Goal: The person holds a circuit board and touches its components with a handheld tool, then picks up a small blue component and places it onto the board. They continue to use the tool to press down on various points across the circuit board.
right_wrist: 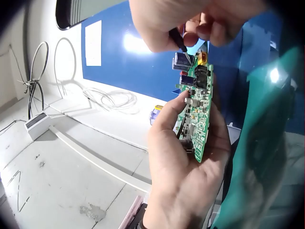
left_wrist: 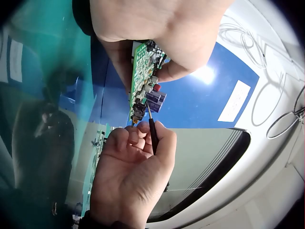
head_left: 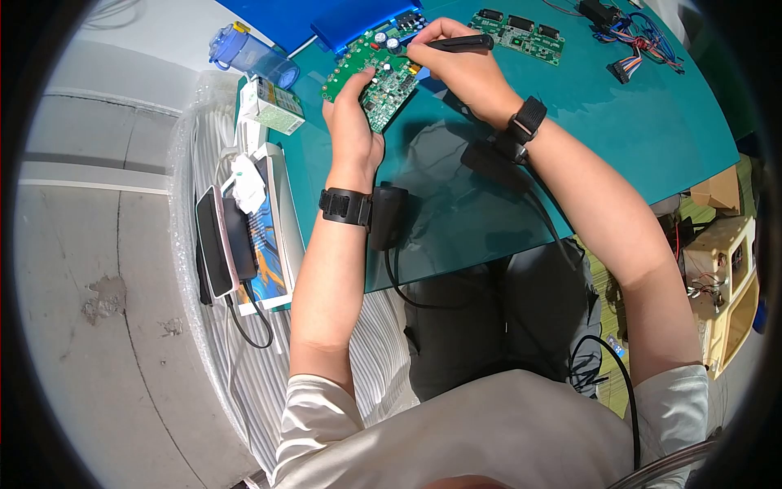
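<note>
My left hand (head_left: 353,130) grips a green circuit board (head_left: 376,114), thumb over its component side. The board stands tilted up, edge-on in the left wrist view, with cylindrical capacitors (left_wrist: 156,101) and a yellow connector (right_wrist: 202,58) toward its far end. My right hand (head_left: 472,72) pinches a black pen-shaped tool (head_left: 462,44) with a thin metal tip. In the right wrist view that tip (right_wrist: 188,60) is right beside the large capacitor, close to the board's surface. The right fingertips are near the yellow connector.
A second green board (head_left: 521,39) lies on the teal mat (head_left: 652,122), near bundled colored wires (head_left: 643,49). A blue case (head_left: 342,28) is behind the hands. Left stand a clear bottle (head_left: 252,57), a small carton (head_left: 273,106) and a phone (head_left: 214,240).
</note>
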Motion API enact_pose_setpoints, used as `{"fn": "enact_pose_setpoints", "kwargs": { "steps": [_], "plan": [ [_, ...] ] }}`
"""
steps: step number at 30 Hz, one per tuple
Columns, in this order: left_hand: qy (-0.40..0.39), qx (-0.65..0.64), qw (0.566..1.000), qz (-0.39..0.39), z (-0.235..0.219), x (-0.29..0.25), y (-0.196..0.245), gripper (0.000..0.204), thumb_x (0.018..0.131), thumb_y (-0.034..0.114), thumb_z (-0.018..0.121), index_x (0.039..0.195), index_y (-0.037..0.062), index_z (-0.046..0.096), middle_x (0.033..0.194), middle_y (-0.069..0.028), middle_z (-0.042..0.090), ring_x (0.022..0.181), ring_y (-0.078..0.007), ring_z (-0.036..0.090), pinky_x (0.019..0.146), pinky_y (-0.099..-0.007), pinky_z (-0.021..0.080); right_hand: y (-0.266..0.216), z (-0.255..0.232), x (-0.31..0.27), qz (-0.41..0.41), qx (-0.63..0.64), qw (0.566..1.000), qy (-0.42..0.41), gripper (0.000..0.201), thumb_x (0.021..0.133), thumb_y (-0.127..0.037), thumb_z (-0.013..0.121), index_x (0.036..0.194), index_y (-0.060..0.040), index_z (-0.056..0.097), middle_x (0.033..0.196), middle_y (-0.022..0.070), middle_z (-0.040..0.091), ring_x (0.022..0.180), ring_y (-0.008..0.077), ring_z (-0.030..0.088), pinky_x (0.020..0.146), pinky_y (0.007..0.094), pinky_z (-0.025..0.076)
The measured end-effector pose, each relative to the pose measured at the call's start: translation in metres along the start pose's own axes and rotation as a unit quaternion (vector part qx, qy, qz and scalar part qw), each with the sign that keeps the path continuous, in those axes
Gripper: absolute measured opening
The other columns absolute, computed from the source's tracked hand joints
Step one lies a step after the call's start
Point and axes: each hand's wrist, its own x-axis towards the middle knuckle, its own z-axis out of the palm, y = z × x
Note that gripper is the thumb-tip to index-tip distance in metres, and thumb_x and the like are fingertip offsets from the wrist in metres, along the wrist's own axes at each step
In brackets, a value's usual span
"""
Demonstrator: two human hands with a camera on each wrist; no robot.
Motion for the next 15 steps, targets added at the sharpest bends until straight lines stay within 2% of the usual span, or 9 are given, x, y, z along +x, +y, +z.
{"fn": "enact_pose_setpoints", "kwargs": {
  "steps": [9, 15],
  "plan": [
    [0.000, 0.001, 1.000, 0.001, -0.0002, -0.0009, 0.0008, 0.017, 0.092, 0.008, 0.063, 0.107, -0.0013, 0.065, 0.102, -0.0112, 0.071, 0.089, -0.0224, 0.072, 0.080, -0.0367, 0.061, 0.0055, 0.0006, 0.0019, 0.017, 0.033, 0.999, -0.017, 0.025, 0.084, -0.025, 0.077, 0.096, -0.0053, 0.068, 0.086, 0.0000, 0.067, 0.079, 0.0073, 0.061, 0.069, 0.0244, 0.048],
    [-0.002, -0.005, 1.000, 0.002, -0.0009, -0.0003, 0.0001, 0.017, 0.093, 0.007, 0.063, 0.107, -0.0017, 0.065, 0.102, -0.0111, 0.071, 0.089, -0.0225, 0.072, 0.080, -0.0369, 0.061, 0.0042, 0.0015, 0.0009, 0.016, 0.051, 0.999, -0.010, 0.024, 0.085, -0.025, 0.077, 0.094, -0.0055, 0.065, 0.081, 0.0000, 0.065, 0.073, 0.0067, 0.061, 0.062, 0.0239, 0.048]
  ]
}}
